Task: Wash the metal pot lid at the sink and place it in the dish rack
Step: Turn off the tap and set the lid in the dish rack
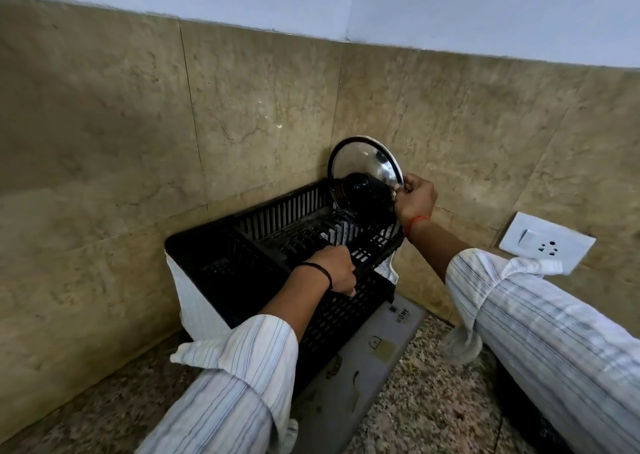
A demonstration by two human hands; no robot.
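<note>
Two hands engaged: your right hand (414, 201) pinches the metal pot lid (363, 176) rim, upright over the dish rack (242, 245); left hand (337, 270) grips the rack's front edge. Placing step; next, lower it into a slot.

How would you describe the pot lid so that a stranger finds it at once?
Start at the corner of the tan stone wall, where a black dish rack sits. Upright at its far right end stands the metal pot lid, pinched by the right hand: the only shiny round thing.
</note>
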